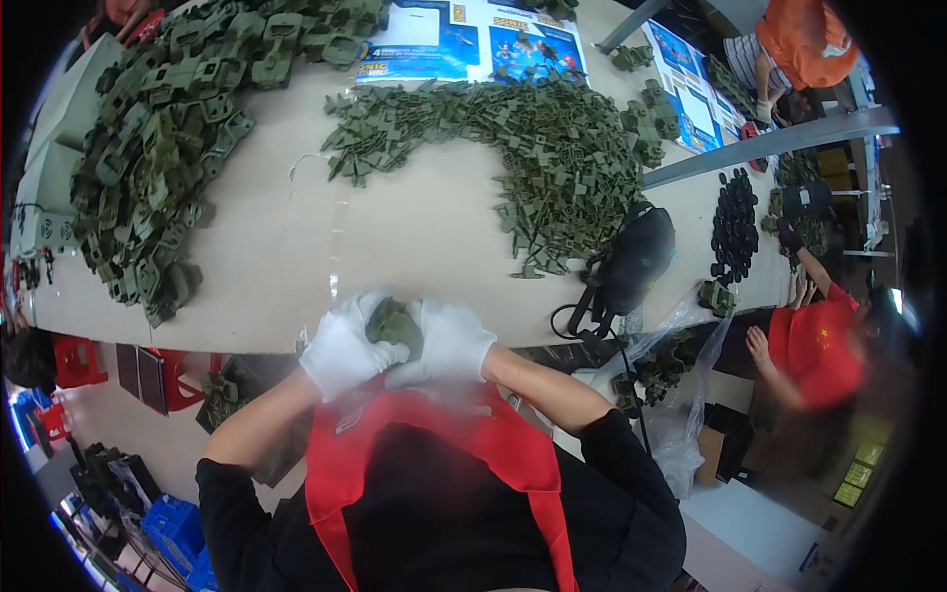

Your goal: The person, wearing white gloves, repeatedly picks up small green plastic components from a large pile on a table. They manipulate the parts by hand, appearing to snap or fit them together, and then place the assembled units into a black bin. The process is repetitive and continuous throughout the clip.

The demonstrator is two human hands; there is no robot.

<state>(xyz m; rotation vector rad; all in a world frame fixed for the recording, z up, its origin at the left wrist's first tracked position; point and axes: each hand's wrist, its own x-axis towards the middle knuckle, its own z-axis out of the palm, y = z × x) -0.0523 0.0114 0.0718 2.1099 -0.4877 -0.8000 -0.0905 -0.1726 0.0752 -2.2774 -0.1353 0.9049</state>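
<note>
Both my hands wear white gloves and meet close in front of my red apron, at the table's near edge. Between them is an olive-green moulded plastic part point(394, 326), partly covered by the gloves. My left hand point(345, 345) wraps round its left side, thumb toward the middle. My right hand point(440, 341) closes on its right side. Beyond them, a large heap of small green plastic pieces point(562, 168) curves across the table. At the left lies a long pile of bigger green toy-vehicle bodies point(148, 187).
A black bag-like object with straps point(639, 259) lies right of my hands. Black wheel-like parts point(734, 227) sit farther right, past a metal bar point(769, 143). Blue printed card sheets point(538, 51) lie at the back. Co-workers in red point(814, 345) and orange point(804, 44) stand at the right.
</note>
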